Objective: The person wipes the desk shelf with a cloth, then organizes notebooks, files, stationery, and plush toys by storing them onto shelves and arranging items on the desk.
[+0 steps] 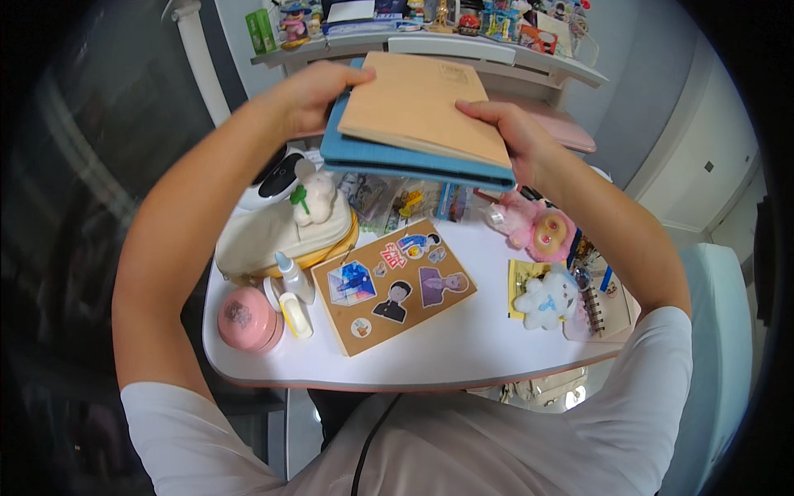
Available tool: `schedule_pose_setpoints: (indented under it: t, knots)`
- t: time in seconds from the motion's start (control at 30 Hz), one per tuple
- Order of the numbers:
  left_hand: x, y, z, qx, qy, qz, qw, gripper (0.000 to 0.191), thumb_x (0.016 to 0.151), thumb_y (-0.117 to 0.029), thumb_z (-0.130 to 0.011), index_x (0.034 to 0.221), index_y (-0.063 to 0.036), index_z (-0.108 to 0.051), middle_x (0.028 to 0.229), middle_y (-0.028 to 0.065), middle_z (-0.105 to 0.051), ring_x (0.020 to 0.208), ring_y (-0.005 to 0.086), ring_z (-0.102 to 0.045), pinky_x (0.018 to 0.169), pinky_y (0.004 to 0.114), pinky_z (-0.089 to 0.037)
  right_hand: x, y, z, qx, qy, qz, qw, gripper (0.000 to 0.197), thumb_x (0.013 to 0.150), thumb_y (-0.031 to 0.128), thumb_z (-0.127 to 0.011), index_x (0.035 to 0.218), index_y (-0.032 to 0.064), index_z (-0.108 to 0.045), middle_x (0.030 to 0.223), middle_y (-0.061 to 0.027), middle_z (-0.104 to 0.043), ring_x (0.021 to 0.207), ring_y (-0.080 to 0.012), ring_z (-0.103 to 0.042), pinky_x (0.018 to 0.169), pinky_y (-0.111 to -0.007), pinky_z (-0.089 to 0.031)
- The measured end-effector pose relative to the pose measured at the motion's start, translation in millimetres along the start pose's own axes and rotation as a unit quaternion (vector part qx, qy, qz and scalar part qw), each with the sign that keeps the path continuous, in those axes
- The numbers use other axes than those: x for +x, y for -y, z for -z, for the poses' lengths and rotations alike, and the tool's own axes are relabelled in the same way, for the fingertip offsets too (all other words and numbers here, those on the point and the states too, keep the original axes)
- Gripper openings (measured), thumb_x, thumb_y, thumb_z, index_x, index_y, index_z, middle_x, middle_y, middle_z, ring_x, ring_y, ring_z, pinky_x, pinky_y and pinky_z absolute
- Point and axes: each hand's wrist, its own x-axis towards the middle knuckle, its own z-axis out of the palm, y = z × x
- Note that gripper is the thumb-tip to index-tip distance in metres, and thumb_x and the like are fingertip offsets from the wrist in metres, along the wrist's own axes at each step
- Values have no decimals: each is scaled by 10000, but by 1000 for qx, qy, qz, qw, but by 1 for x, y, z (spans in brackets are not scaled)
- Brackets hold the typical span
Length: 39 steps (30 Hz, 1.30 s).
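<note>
Both hands hold a small stack up over the far side of the white desk. On top is a tan paper-covered notebook (415, 105), with a larger blue folder or book (409, 162) beneath it. My left hand (322, 90) grips the left edge, its thumb on the tan cover. At the right edge, my right hand (508, 127) presses its thumb on the cover while its other fingers are hidden below. Lower down, a kraft-brown notebook or box covered with character stickers (394, 291) lies at a slant on the desk.
A cream pencil case (260, 239) bears a white plush toy (315, 195). Nearby are a glue bottle (294, 276) and a pink round container (247, 319). To the right lie a pink plush (546, 232), a white-blue plush (546, 301) and a spiral notebook (611, 304). A figurine-filled shelf (453, 51) stands behind.
</note>
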Motion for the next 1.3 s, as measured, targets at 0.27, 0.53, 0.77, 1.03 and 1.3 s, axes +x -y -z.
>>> schedule_pose_setpoints:
  t: [0.27,0.53,0.77,1.03,1.3]
  knots:
    - [58,-11,92,505,-130,12,853,425,975,-261,-654,1235,75,-626,1093,213,-711,1008,285,-708,892,403,-575,40,32,24,-119,-77,38,989,394,959,143,-658,1263,-86,-557,1135,-215,-701,922,-263,-751,802,-385,-638]
    - [114,-11,129,757,-87,145,631,470,860,-398,-669,1117,-13,-750,1159,186,-730,1040,360,-697,906,471,-542,110,33,21,-92,-124,32,987,382,952,45,-633,1261,-147,-518,1162,-261,-669,963,-327,-740,813,-455,-636]
    - [134,6,146,721,-105,282,624,504,881,-389,-664,1256,-54,-703,1304,179,-675,1149,333,-664,991,476,-511,158,31,20,-76,-105,21,991,365,955,2,-597,1260,-174,-499,1177,-301,-642,988,-378,-726,818,-506,-632]
    - [141,-3,104,655,-77,332,674,678,860,-514,-730,1358,-64,-636,1313,181,-663,1146,339,-661,964,481,-523,180,13,74,-108,-103,-43,988,382,985,82,-608,1320,-90,-539,1238,-236,-670,1063,-300,-721,908,-415,-602]
    - [197,36,234,380,-143,413,816,754,806,-401,-872,1351,-15,-523,1156,184,-599,1046,313,-629,864,462,-547,193,1,68,-153,-74,-82,982,317,1000,135,-605,1281,-9,-578,1197,-146,-703,1019,-238,-735,863,-418,-606]
